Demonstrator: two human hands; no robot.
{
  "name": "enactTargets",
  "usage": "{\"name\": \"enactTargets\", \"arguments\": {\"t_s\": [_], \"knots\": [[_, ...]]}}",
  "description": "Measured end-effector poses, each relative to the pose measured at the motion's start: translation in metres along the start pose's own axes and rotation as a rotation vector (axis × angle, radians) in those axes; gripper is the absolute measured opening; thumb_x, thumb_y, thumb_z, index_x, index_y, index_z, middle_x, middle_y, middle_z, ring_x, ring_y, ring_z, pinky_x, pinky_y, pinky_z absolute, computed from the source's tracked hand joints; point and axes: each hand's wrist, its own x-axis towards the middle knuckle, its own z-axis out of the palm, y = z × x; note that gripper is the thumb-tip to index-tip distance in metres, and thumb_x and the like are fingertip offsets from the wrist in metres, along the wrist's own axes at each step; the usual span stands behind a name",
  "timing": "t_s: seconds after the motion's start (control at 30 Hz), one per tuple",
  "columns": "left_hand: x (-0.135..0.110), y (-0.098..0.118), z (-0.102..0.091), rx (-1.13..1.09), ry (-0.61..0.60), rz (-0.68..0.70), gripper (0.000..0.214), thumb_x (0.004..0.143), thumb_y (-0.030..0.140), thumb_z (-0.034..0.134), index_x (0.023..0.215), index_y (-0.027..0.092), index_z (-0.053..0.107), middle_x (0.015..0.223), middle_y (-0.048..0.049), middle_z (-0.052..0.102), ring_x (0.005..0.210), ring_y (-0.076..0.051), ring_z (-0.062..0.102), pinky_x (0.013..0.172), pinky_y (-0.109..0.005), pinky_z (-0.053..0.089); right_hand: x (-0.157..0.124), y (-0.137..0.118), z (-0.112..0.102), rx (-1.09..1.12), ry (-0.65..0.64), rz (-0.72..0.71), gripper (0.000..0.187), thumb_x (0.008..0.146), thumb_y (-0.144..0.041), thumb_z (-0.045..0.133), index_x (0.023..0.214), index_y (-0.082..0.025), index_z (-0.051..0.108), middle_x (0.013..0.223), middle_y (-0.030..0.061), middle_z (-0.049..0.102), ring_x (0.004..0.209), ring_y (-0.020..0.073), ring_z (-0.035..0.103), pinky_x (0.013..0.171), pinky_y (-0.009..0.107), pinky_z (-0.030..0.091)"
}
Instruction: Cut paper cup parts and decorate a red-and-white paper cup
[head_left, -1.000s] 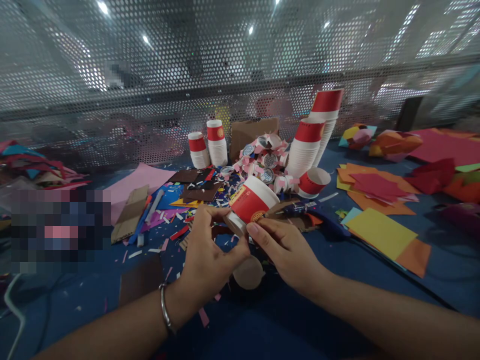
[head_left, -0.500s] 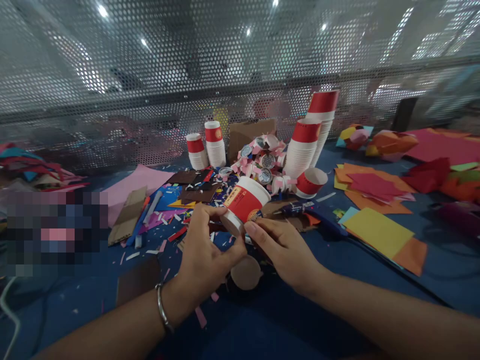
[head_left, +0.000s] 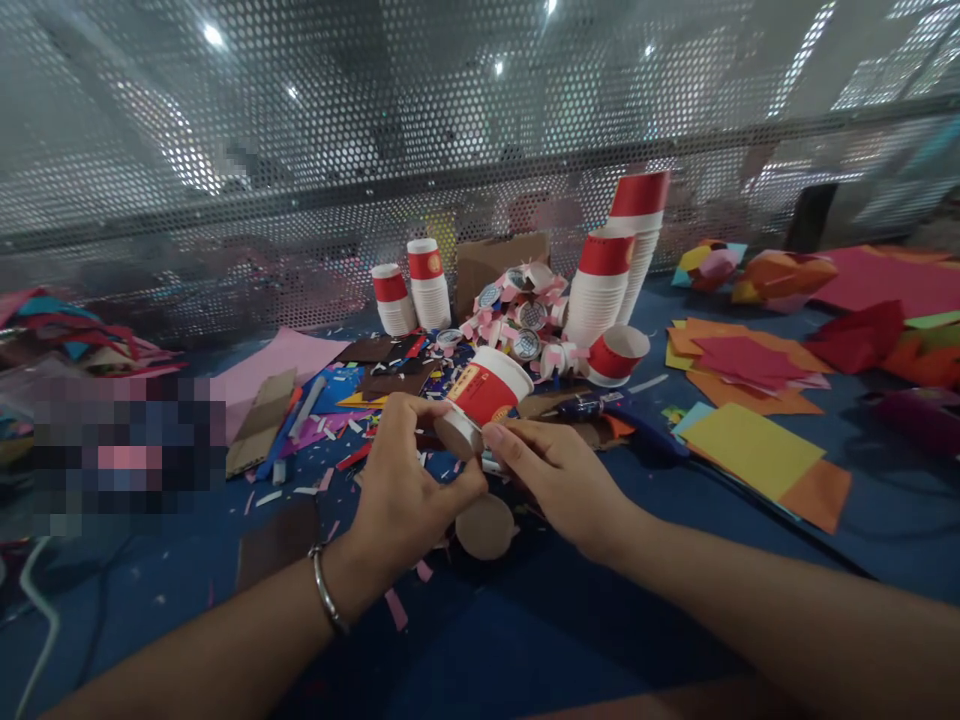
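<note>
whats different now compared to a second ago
The held cup has turned slightly, its rim swinging left and its base showing more. Nothing was let go: the left hand still holds it, the right hand stays beside its base. The cup stacks stayed put.

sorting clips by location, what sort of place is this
Probably a craft workspace: the blue surface holds stacked paper cups, coloured paper sheets and what looks like a glue gun.
</note>
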Motion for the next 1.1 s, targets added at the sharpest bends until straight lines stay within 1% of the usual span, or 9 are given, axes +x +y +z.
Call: {"name": "enactTargets", "arguments": {"t_s": [0.17, 0.3, 0.4, 0.5, 0.57, 0.7, 0.83, 0.93, 1.1], "knots": [[0.008, 0.007, -0.006, 0.036, 0.02, 0.025, 0.045, 0.072, 0.02, 0.078, 0.111, 0.021, 0.054, 0.105, -0.0042, 0.059, 0.094, -0.022, 0.065, 0.081, -0.04, 0.058, 0.003, 0.004, -0.005, 0.022, 0.059, 0.0, 0.055, 0.098, -0.066, 0.052, 0.066, -0.022, 0.045, 0.06, -0.0046, 0.037, 0.054, 0.0108, 0.034, 0.05, 0.028, 0.027], [0.02, 0.018, -0.02, -0.068, 0.014, -0.055, 0.047, 0.077, 0.024, 0.077, 0.117, 0.021, 0.052, 0.106, -0.0042, 0.061, 0.09, -0.019, 0.066, 0.077, -0.037, 0.056, 0.007, 0.004, -0.017, -0.005, 0.145, -0.039, 0.053, 0.095, -0.07, 0.055, 0.071, -0.022, 0.049, 0.062, -0.0052, 0.037, 0.054, 0.0106, 0.034, 0.051, 0.028, 0.029], [0.027, 0.028, -0.03, -0.163, 0.008, -0.134, 0.049, 0.077, 0.023, 0.076, 0.119, 0.021, 0.05, 0.104, -0.0028, 0.059, 0.087, -0.017, 0.065, 0.07, -0.032, 0.054, 0.012, 0.003, -0.036, -0.072, 0.248, -0.076, 0.052, 0.095, -0.071, 0.053, 0.075, -0.023, 0.051, 0.06, -0.0063, 0.035, 0.052, 0.0111, 0.033, 0.05, 0.028, 0.027], [0.028, 0.032, -0.035, -0.245, 0.007, -0.198, 0.047, 0.076, 0.024, 0.076, 0.116, 0.021, 0.05, 0.099, -0.0015, 0.057, 0.082, -0.016, 0.063, 0.066, -0.03, 0.053, 0.022, 0.005, -0.059, -0.271, 0.384, -0.14, 0.043, 0.091, -0.062, 0.066, 0.077, -0.022, 0.057, 0.064, -0.0019, 0.052, 0.06, 0.0145, 0.047, 0.057, 0.03, 0.035], [0.023, 0.03, -0.034, -0.288, 0.022, -0.223, 0.047, 0.075, 0.025, 0.076, 0.114, 0.02, 0.051, 0.098, -0.0011, 0.056, 0.081, -0.015, 0.063, 0.065, -0.03, 0.053, 0.029, 0.009, -0.071, -0.38, 0.428, -0.163, 0.032, 0.089, -0.05, 0.071, 0.082, -0.02, 0.061, 0.072, 0.0025, 0.063, 0.067, 0.0179, 0.056, 0.063, 0.032, 0.04], [0.011, 0.02, -0.028, -0.36, 0.04, -0.288, 0.045, 0.076, 0.028, 0.074, 0.113, 0.019, 0.051, 0.098, -0.0019, 0.058, 0.079, -0.015, 0.064, 0.066, -0.03, 0.054, 0.042, 0.022, -0.079, -0.528, 0.362, -0.175, 0.02, 0.087, -0.035, 0.07, 0.099, -0.02, 0.069, 0.082, 0.0063, 0.072, 0.076, 0.023, 0.064, 0.069, 0.034, 0.042], [0.005, 0.015, -0.028, -0.361, 0.014, -0.292, 0.046, 0.075, 0.027, 0.075, 0.114, 0.02, 0.051, 0.101, -0.0026, 0.06, 0.08, -0.015, 0.064, 0.067, -0.029, 0.053, 0.047, 0.028, -0.077, -0.622, 0.246, -0.178, 0.01, 0.087, -0.03, 0.068, 0.091, -0.02, 0.069, 0.077, 0.0049, 0.071, 0.071, 0.0217, 0.062, 0.065, 0.032, 0.04], [0.003, 0.014, -0.03, -0.335, 0.004, -0.271, 0.047, 0.076, 0.027, 0.075, 0.115, 0.021, 0.051, 0.102, -0.0026, 0.059, 0.08, -0.014, 0.064, 0.064, -0.028, 0.052, 0.046, 0.025, -0.077, -0.647, 0.224, -0.211, 0.013, 0.09, -0.032, 0.065, 0.089, -0.02, 0.069, 0.075, 0.0041, 0.07, 0.067, 0.0195, 0.059, 0.064, 0.031, 0.039], [0.001, 0.013, -0.028, -0.353, 0.022, -0.26, 0.043, 0.077, 0.026, 0.076, 0.114, 0.021, 0.053, 0.103, -0.003, 0.059, 0.08, -0.014, 0.065, 0.066, -0.028, 0.055, 0.047, 0.023, -0.078, -0.664, 0.235, -0.232, 0.023, 0.093, -0.035, 0.063, 0.107, -0.02, 0.071, 0.08, 0.0058, 0.074, 0.071, 0.0212, 0.063, 0.067, 0.032, 0.043]]}}
